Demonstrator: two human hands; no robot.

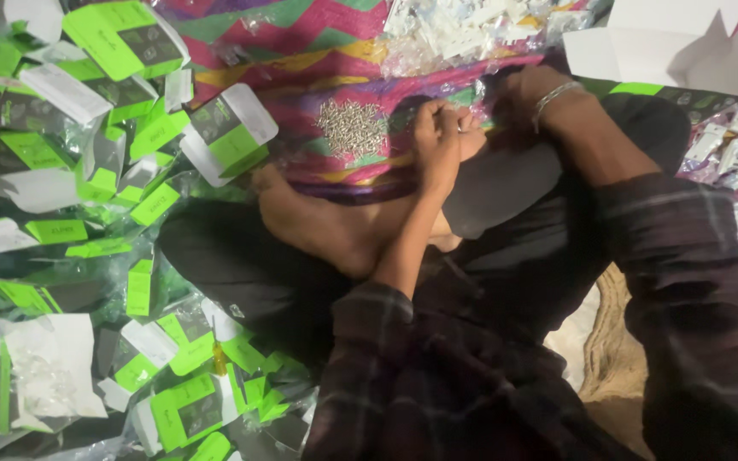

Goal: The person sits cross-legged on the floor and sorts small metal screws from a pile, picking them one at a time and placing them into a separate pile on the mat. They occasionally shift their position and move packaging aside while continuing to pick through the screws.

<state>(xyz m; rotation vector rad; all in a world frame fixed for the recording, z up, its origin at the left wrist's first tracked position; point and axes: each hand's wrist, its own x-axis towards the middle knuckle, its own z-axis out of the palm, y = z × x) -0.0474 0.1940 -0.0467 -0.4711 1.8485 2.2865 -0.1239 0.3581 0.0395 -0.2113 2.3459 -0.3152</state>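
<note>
Head view, looking down. Left hand [439,141]: laid on the patterned mat [301,51] just beside a small heap of silver screws [352,128], fingers curled together; whether anything is pinched cannot be told. Right hand [518,94]: meets the left, mostly hidden, grip cannot be told; metal bracelet [554,98] worn at the wrist. Bare foot [318,218] rested below the screws. Green-and-white packets [87,213] piled at left.
</note>
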